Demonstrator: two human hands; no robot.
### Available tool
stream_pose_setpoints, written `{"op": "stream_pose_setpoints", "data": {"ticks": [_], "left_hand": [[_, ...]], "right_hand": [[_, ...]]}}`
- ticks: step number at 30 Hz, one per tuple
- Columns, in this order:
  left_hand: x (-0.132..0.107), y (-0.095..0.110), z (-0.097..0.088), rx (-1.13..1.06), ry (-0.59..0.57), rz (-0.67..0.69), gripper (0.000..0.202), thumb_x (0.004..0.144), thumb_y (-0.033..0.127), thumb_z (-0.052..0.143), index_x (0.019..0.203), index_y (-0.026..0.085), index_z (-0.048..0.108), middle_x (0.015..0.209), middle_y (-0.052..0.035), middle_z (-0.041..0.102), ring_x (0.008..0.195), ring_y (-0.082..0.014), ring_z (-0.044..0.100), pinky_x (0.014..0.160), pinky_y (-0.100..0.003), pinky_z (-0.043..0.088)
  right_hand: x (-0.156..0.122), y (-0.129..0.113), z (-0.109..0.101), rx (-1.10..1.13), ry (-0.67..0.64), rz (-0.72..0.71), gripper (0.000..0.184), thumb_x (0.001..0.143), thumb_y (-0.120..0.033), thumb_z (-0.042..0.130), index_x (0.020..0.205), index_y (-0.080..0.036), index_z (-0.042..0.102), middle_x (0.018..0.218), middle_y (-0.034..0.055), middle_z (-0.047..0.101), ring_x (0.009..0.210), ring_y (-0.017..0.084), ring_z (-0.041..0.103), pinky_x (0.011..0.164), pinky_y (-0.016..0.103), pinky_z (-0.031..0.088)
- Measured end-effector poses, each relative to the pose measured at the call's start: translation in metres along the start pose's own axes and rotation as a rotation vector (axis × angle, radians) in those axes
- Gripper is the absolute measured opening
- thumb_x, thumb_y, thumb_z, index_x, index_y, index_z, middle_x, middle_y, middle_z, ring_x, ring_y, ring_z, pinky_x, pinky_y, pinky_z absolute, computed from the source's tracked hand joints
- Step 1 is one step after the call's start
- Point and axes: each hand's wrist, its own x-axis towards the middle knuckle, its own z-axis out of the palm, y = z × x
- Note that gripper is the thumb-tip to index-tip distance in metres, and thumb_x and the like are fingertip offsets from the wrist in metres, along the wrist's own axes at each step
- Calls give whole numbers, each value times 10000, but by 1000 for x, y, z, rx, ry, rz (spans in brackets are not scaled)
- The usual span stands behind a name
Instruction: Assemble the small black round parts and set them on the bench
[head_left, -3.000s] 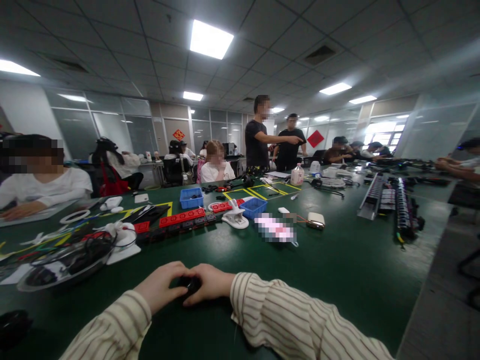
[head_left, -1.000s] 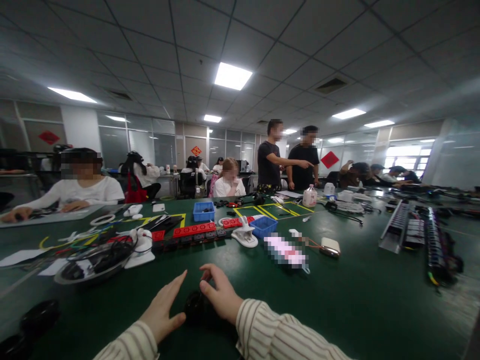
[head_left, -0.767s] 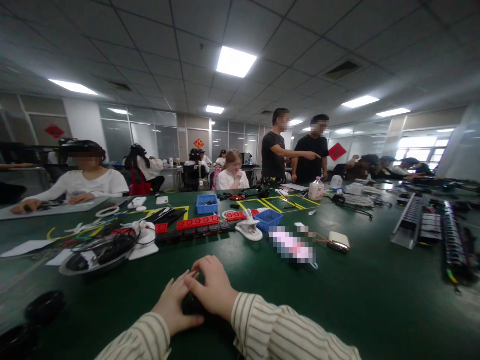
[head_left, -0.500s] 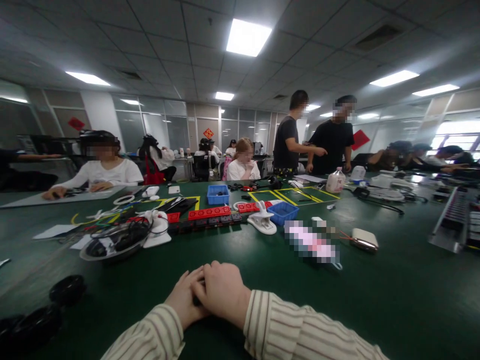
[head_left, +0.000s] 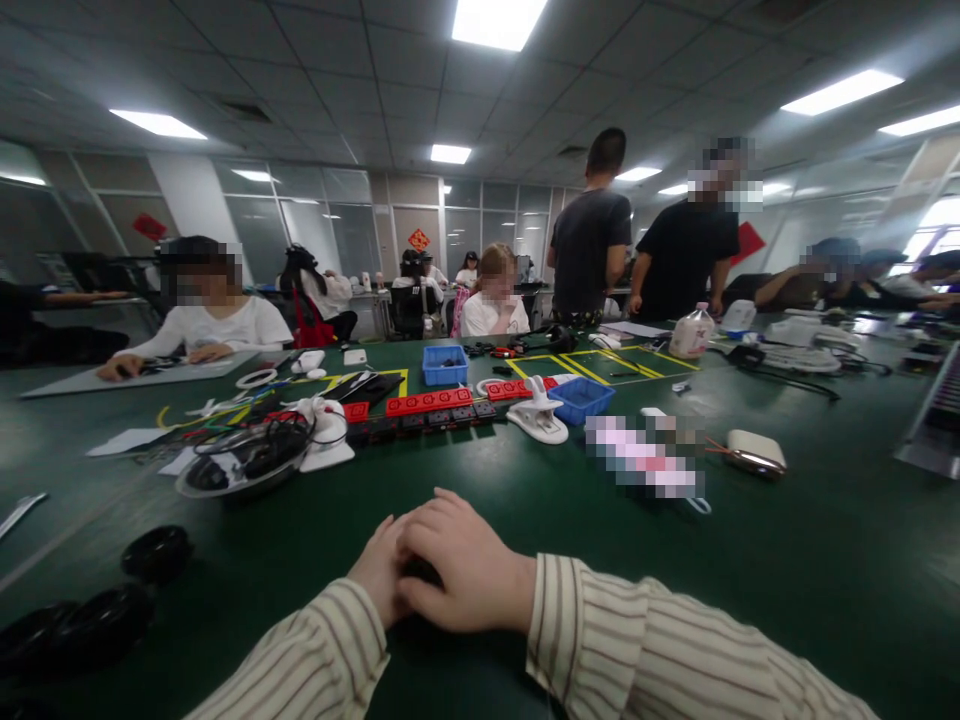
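At a crowded green table, a worker in striped sleeves clasps both hands together near its front edge. The right hand lies folded over the left hand, closed on a small black piece, of which only a dark sliver shows between them. The left hand's fingers are tucked out of sight beneath the right, so its grip cannot be told. The work appears to be at a pressing or cupping stage, with the piece held low, just above or on the table. Freeing it would, by the look of the clasp, call for the upper hand to lift off first. Black discs lie well apart to the left. Beyond them a clear bowl holds dark cables, with a red power strip, two blue bins and a white clip farther back. A white case sits to the right, and a bottle stands near the far edge. Nothing lies just beside the hands, and the bowl is the nearest clutter. A co-worker in white is seated at the left side, and others sit and stand across the room.
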Motion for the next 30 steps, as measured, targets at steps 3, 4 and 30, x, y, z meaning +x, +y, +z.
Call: {"op": "stream_pose_setpoints", "data": {"ticks": [3,4,30], "left_hand": [[2,3,-5,-4,-41,19,501,653,281,586,1150,286,523,1298,-39,467,1209,-268,389,1038,-503,238],[3,5,-7,-6,-58,10,495,649,290,588,1141,279,531,1303,-44,461,1218,-276,377,1036,-511,237],[0,9,-15,-40,-63,33,523,654,352,603,1157,226,532,1295,-101,459,1217,-316,369,1014,-564,234]], "right_hand": [[-3,5,11,-74,94,127,327,713,-431,607,851,-144,531,850,43,551,802,171,464,750,312,355],[-4,7,15,-107,96,170,363,710,-475,598,837,-142,532,836,47,541,783,175,456,716,310,353],[-20,11,25,104,219,118,451,746,-335,552,1140,-153,429,1143,87,493,1098,197,414,1046,437,136]]}}
